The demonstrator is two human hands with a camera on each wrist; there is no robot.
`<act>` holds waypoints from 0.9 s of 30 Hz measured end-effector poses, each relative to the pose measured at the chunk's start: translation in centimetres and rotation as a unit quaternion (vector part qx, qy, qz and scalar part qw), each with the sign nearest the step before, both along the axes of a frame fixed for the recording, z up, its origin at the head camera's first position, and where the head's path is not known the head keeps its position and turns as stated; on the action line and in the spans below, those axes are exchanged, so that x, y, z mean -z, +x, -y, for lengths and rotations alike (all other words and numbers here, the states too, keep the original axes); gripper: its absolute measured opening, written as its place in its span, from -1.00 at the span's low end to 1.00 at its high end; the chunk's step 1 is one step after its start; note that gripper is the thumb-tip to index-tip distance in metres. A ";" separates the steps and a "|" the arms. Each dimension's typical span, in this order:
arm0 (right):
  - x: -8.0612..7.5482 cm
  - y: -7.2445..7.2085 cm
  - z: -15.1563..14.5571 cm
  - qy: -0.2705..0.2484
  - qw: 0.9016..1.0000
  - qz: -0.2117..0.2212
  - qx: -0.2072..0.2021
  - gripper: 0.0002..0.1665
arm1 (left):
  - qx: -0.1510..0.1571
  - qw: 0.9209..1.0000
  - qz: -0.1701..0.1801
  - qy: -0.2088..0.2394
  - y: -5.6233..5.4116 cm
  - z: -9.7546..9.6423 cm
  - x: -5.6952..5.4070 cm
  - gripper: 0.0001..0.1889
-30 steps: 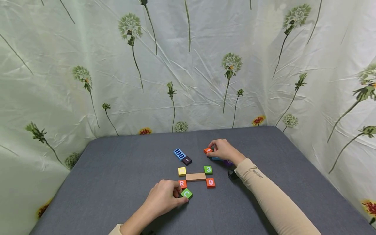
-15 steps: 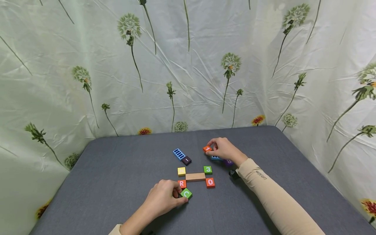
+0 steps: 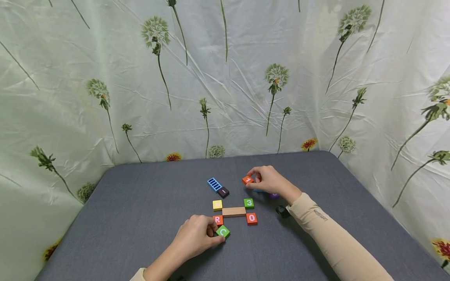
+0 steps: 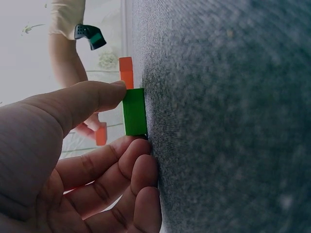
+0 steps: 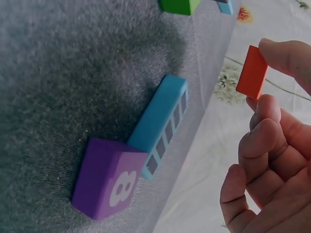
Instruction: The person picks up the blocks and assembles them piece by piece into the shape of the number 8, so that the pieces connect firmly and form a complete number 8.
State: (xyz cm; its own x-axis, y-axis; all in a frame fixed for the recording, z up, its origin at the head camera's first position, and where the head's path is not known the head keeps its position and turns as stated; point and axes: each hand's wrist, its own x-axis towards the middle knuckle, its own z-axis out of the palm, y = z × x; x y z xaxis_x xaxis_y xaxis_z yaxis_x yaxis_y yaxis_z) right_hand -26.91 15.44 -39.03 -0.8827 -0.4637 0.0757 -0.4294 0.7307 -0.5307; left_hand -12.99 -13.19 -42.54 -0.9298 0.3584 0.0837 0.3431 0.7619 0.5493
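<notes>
My left hand [image 3: 197, 236] pinches a green block marked C [image 3: 223, 232] between thumb and fingers, low on the table, its corner close to the red R block [image 3: 218, 220]. Farther back, my right hand [image 3: 270, 180] holds an orange block marked 1 [image 3: 247, 180] by its edges. In the right wrist view that orange block [image 5: 252, 73] is raised off the table, gripped between thumb and fingertips. Below that hand lie a blue barred block [image 5: 160, 124] and a purple block marked 8 [image 5: 107, 179], touching end to end; the hand partly hides them in the head view.
A plain wooden bar [image 3: 234, 212] lies mid-table, with a yellow block [image 3: 217, 205], a green 3 block [image 3: 249, 203] and a red 0 block [image 3: 251, 218] at its corners. Behind are another blue barred block [image 3: 214, 184] and a black block [image 3: 223, 192]. A flowered cloth [image 3: 242, 97] hangs behind.
My right hand has lifted the orange 1 block away from the blue barred block and shifted it slightly left. The left hand stays in place with the green C block.
</notes>
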 end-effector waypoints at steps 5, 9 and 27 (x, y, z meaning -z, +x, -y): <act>-0.2 1.0 -0.5 -0.008 1.000 -0.013 -0.009 -0.55 | -0.002 1.000 0.015 -0.005 -0.1 -0.1 -0.1 -0.66; -0.3 1.8 -0.7 -0.013 1.000 -0.014 -0.014 -0.55 | -0.003 1.000 0.021 -0.009 -0.2 -0.1 -0.1 -0.67; 0.2 5.7 -1.1 -0.023 0.997 0.009 -0.071 -0.65 | -0.006 1.000 0.008 -0.011 -0.1 -0.1 0.1 -0.66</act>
State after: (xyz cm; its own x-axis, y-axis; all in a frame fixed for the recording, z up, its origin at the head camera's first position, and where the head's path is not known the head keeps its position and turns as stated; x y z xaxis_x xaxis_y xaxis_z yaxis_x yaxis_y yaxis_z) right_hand -21.21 16.51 -39.21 -0.8098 -0.5806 0.0844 -0.5167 0.6377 -0.5712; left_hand -13.11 -13.05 -42.63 -0.9356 0.3480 0.0601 0.3240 0.7784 0.5377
